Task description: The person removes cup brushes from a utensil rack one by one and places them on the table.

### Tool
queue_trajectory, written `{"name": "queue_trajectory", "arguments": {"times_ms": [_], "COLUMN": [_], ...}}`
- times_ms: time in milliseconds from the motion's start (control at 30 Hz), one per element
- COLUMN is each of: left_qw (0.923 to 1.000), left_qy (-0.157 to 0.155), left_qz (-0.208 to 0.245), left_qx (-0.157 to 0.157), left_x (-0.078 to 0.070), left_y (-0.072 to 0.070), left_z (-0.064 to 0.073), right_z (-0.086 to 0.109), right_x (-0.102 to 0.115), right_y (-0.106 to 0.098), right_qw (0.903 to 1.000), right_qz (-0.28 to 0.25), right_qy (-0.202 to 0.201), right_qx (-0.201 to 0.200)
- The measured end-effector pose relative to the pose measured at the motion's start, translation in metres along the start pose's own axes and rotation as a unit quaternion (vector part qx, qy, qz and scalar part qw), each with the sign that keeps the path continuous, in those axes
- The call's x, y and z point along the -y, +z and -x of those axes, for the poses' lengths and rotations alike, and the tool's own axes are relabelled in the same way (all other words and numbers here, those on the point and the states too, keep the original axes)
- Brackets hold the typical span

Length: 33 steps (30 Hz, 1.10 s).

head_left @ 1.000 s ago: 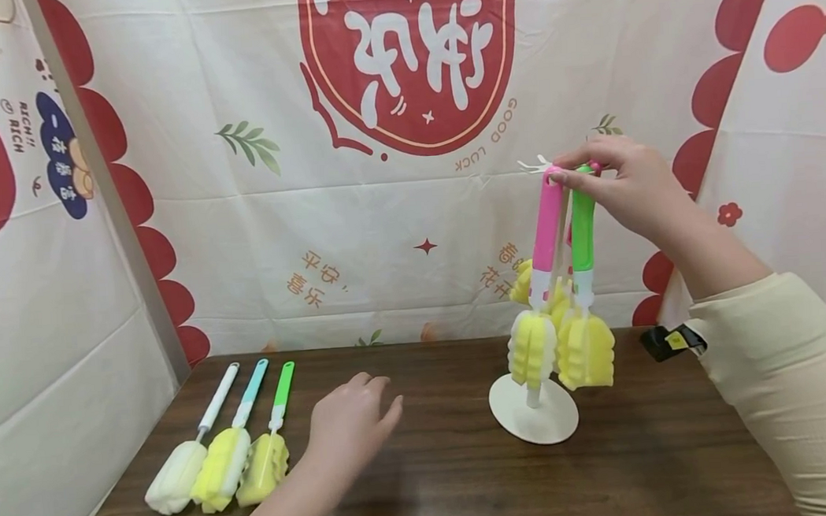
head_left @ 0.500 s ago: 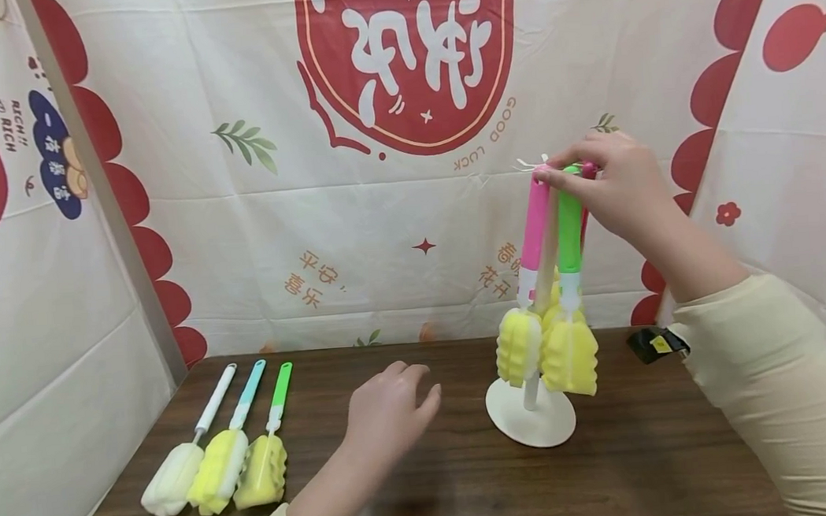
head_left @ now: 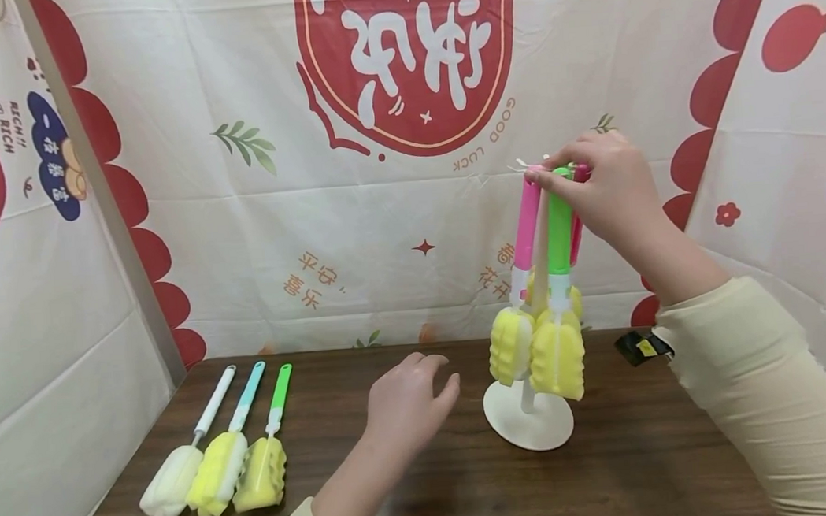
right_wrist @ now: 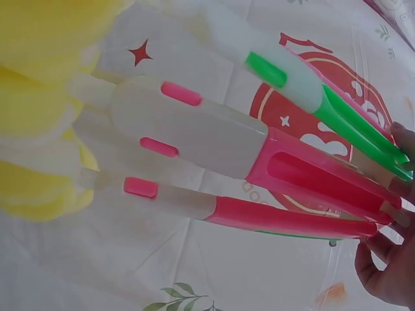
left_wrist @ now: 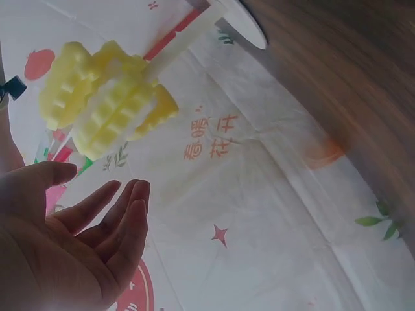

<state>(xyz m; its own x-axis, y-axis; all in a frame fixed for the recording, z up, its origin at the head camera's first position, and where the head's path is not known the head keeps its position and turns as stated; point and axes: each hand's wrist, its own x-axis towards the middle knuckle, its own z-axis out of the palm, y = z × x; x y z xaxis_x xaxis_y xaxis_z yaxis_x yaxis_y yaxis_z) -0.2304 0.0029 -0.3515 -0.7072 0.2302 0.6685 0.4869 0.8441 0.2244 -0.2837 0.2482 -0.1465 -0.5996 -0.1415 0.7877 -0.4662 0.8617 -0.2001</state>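
My right hand (head_left: pixel 614 186) grips the top of a white stand (head_left: pixel 528 421), its thumb by the end of a pink-handled sponge brush (head_left: pixel 527 223). Beside that brush hangs a green-handled sponge brush (head_left: pixel 559 229). Behind them are more brushes, among them a red-pink handle (right_wrist: pixel 292 217), partly hidden. All hang sponge end down; the hooks are mostly covered by my fingers. My left hand (head_left: pixel 408 404), holding nothing, hovers over the table left of the stand, fingers loosely bent. Yellow sponge heads (left_wrist: pixel 110 103) appear above it in the left wrist view.
At the left of the brown table (head_left: pixel 434 485) lie three sponge brushes side by side: a white one (head_left: pixel 174 482), a blue-handled one (head_left: pixel 249 394) and another green-handled one (head_left: pixel 281 392). A printed cloth (head_left: pixel 353 214) stands behind the table and along both sides.
My left hand has moved right, toward the stand. The hanging brushes have swung round leftward with my right hand, which shifted slightly left; the lying brushes stay put.
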Motion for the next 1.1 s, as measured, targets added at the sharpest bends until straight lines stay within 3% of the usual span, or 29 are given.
{"name": "queue_trajectory", "arguments": {"times_ms": [300, 533, 700, 1000, 1100], "left_qw": [0.9990, 0.9952, 0.9892, 0.9792, 0.9723], "left_qy": [-0.010, -0.040, -0.068, -0.085, -0.104], "left_qz": [0.042, 0.089, 0.128, 0.184, 0.209], "left_qx": [-0.013, 0.009, 0.023, 0.009, 0.000], "left_x": [-0.010, -0.023, -0.028, -0.034, -0.036], "left_y": [0.012, 0.018, 0.020, 0.019, 0.019], "left_z": [-0.004, -0.011, -0.016, -0.028, -0.035], "right_z": [0.002, 0.001, -0.001, -0.003, -0.002], "right_x": [0.002, 0.002, 0.005, 0.011, 0.013], "right_y": [0.007, 0.006, 0.002, -0.004, -0.005], "right_qw": [0.9997, 0.9994, 0.9999, 0.9978, 0.9973], "right_qz": [0.019, 0.018, 0.014, 0.015, 0.013], "right_qy": [0.004, -0.004, 0.007, 0.052, 0.058], "right_qx": [-0.012, -0.029, -0.004, 0.039, 0.044]}}
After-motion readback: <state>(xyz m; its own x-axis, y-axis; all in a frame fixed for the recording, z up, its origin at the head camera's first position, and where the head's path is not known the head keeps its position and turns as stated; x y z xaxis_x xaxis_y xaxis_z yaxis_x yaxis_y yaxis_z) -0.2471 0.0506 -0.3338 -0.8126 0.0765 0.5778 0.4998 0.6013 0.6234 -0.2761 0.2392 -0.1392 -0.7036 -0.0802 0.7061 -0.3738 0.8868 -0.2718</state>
